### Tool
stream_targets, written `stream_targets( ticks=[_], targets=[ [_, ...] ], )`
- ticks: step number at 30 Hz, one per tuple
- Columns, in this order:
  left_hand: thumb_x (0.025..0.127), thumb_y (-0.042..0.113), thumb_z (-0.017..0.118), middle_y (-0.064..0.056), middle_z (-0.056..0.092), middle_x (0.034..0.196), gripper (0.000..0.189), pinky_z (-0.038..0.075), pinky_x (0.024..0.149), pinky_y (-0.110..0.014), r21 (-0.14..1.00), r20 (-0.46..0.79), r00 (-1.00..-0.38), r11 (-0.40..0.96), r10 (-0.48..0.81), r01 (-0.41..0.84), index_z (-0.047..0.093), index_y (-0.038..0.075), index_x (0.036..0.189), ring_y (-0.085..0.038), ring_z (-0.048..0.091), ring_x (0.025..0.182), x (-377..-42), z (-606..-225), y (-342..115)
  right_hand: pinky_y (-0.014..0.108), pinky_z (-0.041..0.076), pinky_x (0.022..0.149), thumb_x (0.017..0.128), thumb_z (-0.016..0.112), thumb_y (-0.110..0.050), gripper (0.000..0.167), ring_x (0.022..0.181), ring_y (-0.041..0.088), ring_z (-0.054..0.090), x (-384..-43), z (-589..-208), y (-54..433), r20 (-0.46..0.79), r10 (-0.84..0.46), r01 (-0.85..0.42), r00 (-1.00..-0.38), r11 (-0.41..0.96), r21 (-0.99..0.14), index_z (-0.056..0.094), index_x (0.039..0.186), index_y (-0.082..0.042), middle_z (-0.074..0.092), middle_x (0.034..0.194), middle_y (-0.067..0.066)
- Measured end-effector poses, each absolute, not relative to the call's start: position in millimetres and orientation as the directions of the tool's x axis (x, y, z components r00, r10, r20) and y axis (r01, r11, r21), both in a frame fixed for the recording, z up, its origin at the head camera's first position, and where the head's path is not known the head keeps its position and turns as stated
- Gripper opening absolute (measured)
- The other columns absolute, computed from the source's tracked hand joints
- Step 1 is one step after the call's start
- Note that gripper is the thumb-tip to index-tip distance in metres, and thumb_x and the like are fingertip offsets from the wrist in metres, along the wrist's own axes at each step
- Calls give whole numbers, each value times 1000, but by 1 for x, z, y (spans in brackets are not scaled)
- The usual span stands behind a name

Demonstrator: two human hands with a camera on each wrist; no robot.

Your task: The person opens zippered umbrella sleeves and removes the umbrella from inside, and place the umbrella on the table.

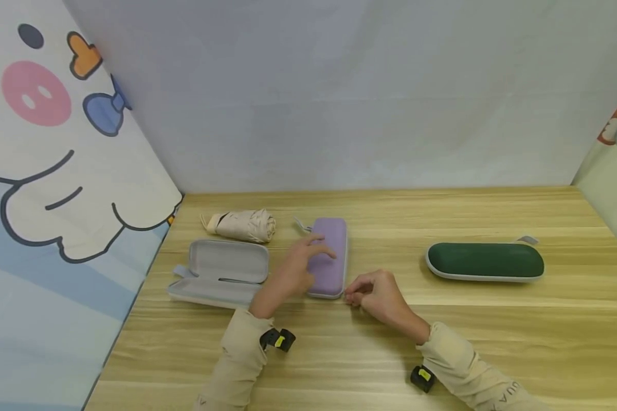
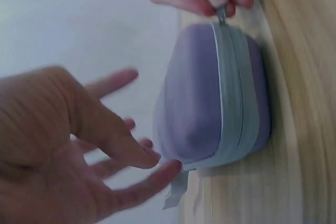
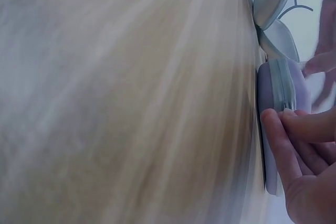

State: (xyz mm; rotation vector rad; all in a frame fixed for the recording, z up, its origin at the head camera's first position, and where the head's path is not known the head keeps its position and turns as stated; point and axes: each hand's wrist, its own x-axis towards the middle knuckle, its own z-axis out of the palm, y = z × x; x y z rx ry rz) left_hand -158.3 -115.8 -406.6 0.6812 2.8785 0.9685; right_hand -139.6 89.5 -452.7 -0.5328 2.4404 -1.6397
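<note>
A purple hard zip case [image 1: 332, 278] lies lengthwise on the wooden table, its lid down. My right hand [image 1: 379, 294] is at its near right corner. In the left wrist view, thumb and fingers there pinch a small grey zipper pull [image 2: 221, 14] on the case's pale zip band. Over the case's left side is my left hand [image 1: 292, 273], fingers loosely spread and holding nothing. One of its fingertips comes right at the case's edge in the left wrist view, near a grey fabric loop [image 2: 177, 190].
Left of the purple case lies an open grey case [image 1: 228, 260], partly behind the left forearm. Behind that is a rolled beige fabric bundle [image 1: 244, 225] with a cord. A dark green case [image 1: 485, 260] lies closed on the right. A pale wall [image 1: 365, 114] borders the table's back.
</note>
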Motion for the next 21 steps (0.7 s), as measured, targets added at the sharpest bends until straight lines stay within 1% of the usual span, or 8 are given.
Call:
stream_targets(
  ticks=[1,3,5,7,10,14,18,21],
  targets=[
    [59,-23,53,-14,41,142,66,40,96,-48,552,93,-883,715,460,430,68,16,109,-37,37,129,-161,-405,-116,23,51,54,74,70,13,10,65,22,67,-140,-453,90,68,-376,-206,-924,341,-917,72,73,3,70,73,11],
    [59,-23,55,-12,34,148,69,37,100,-48,503,65,-846,715,530,486,68,20,112,-38,30,134,-166,-405,-115,23,51,53,74,69,14,11,66,23,68,-140,-453,90,68,-380,-208,-922,341,-917,72,74,3,70,73,11],
    [60,-21,60,-11,32,149,68,35,102,-49,472,30,-829,723,558,504,69,22,113,-38,27,135,-170,-407,-114,23,51,52,74,70,13,10,65,23,67,-140,-454,90,71,-386,-213,-920,338,-917,72,74,3,70,74,13],
    [61,-20,63,-13,33,148,67,36,101,-49,462,15,-820,723,572,513,70,22,113,-39,25,135,-172,-409,-113,23,51,52,74,71,12,9,64,23,67,-140,-455,90,76,-390,-219,-918,337,-916,72,74,3,70,74,13],
    [63,-19,67,-12,34,147,66,33,103,-51,450,-7,-826,739,564,501,69,23,114,-39,25,135,-172,-410,-111,24,51,51,74,72,10,8,63,22,67,-140,-454,92,69,-388,-214,-919,343,-915,72,74,2,70,75,14],
    [65,-18,69,-12,33,147,67,37,101,-47,426,-49,-840,772,540,471,67,24,117,-36,25,135,-171,-404,-108,25,51,51,75,72,10,7,63,22,66,-139,-450,94,51,-381,-194,-923,348,-917,72,75,2,70,76,14],
    [67,-16,72,-11,37,144,67,43,94,-41,369,-76,-853,809,516,457,67,26,119,-33,29,132,-172,-399,-108,24,51,53,75,69,13,6,67,30,67,-135,-438,95,45,-373,-181,-927,336,-924,71,77,7,69,77,19],
    [66,-13,74,-10,40,140,66,45,90,-39,357,-75,-853,812,517,461,67,27,118,-30,32,129,-173,-398,-109,22,51,56,75,67,15,5,70,35,67,-130,-427,96,49,-374,-185,-926,337,-923,70,78,11,68,78,23]
  ],
)
